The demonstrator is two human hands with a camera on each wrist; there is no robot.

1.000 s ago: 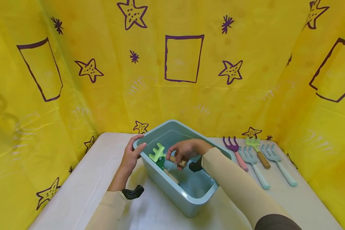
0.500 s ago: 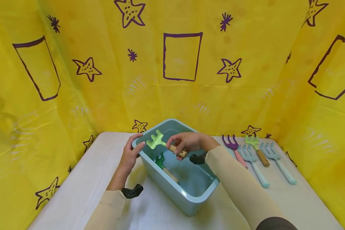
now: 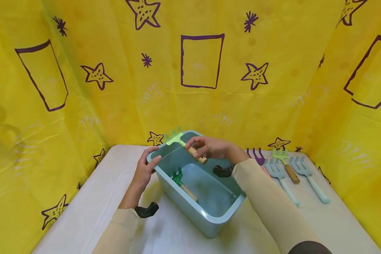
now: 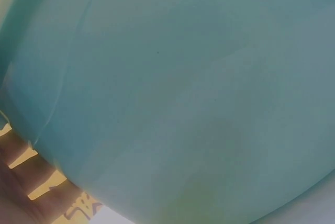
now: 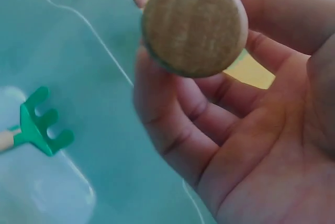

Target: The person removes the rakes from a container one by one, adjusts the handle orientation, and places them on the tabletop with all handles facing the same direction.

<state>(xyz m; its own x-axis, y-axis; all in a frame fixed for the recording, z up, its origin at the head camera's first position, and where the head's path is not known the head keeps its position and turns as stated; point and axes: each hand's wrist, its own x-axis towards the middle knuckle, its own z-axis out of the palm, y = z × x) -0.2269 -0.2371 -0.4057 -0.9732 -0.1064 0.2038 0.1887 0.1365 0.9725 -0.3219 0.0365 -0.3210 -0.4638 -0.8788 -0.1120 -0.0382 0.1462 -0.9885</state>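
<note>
In the head view my right hand [image 3: 214, 147] holds a small light green hand rake [image 3: 175, 138] by its wooden handle, above the blue-grey plastic bin [image 3: 206, 219]. The handle's round end [image 5: 194, 25] fills the upper middle of the right wrist view, between thumb and fingers. My left hand [image 3: 145, 168] grips the bin's left corner, thumb over the rim and fingers along the outside. Inside the bin lies a dark green hand rake [image 3: 177, 177] with a wooden handle. The left wrist view shows mostly the bin's wall [image 4: 172, 88].
To the right on the white-covered table [image 3: 89, 197] lie a purple rake with a pink handle [image 3: 258, 157], a light green one [image 3: 287, 165], and two pale blue rakes [image 3: 276, 171]. A yellow patterned cloth [image 3: 139, 106] walls the table at the back and sides.
My right hand has lifted the light green rake from low in the bin to about rim height. The dark green rake stays inside, and my left hand keeps its grip on the bin.
</note>
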